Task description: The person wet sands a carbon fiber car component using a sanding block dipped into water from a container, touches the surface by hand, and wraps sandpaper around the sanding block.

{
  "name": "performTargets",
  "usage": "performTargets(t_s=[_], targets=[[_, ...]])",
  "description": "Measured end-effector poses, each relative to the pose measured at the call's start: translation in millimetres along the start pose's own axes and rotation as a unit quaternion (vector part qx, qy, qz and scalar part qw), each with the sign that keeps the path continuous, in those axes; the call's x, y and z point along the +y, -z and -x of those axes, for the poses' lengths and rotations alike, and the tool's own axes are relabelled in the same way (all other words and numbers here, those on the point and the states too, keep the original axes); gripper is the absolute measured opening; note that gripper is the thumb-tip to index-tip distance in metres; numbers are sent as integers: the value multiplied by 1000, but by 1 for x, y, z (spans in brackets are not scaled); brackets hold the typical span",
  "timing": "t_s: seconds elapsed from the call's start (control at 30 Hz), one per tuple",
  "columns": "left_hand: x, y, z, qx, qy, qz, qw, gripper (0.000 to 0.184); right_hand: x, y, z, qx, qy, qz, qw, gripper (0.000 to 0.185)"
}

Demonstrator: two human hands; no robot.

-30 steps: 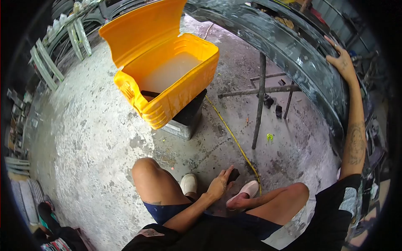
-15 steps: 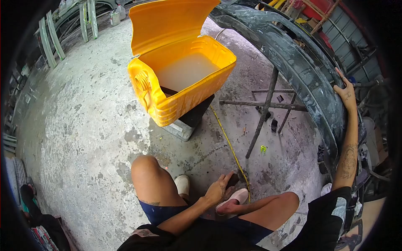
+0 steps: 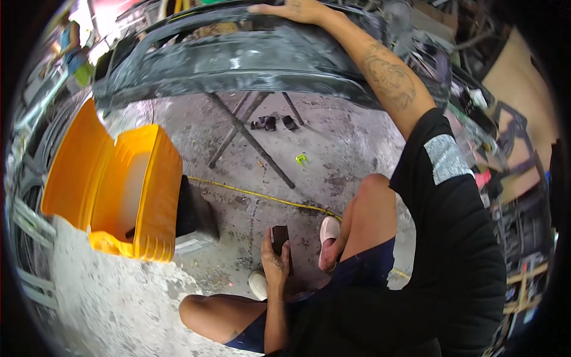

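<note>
My left hand [image 3: 276, 262] is low between my knees, closed around a dark brown block [image 3: 280, 239] that stands upright in it. At the top of the view my right hand [image 3: 297, 11] lies with its fingers stretched out on the upper edge of a dark, smeared car bumper [image 3: 238, 59]. The bumper rests on a stand of metal bars [image 3: 238, 128]. To the left, an open yellow container [image 3: 160, 196] holds cloudy liquid [image 3: 132, 190] and sits on a black box [image 3: 195, 214].
A yellow hose [image 3: 256, 193] runs across the stained floor. Dark pieces [image 3: 270, 123] and a bright green scrap [image 3: 301, 159] lie near the stand. Another person [image 3: 72, 47] stands at the upper left. Parts and cardboard [image 3: 514, 95] crowd the right side.
The view has swung to the right, so the yellow container and bumper appear farther left. My right hand now shows at the top centre on the bumper's edge. My left hand still holds the block.
</note>
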State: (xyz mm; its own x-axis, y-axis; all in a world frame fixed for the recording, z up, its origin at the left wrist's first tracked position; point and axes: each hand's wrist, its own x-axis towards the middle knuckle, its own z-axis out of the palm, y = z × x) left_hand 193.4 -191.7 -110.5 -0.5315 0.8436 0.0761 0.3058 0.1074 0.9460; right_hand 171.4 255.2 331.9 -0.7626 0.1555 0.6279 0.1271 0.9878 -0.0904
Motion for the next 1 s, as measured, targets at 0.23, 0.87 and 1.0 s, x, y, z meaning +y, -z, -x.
performTargets(t_s=[0.23,0.87,1.0], targets=[[-10,-5,14,23,25,-41,999,69,-54,52,139,101,26,95,990,70],[-11,-22,12,-36,-2,-168,985,69,-61,-61,305,-25,-48,244,968,91],[-12,-22,13,-34,0,-156,987,69,-70,-77,291,-29,-46,231,971,92]])
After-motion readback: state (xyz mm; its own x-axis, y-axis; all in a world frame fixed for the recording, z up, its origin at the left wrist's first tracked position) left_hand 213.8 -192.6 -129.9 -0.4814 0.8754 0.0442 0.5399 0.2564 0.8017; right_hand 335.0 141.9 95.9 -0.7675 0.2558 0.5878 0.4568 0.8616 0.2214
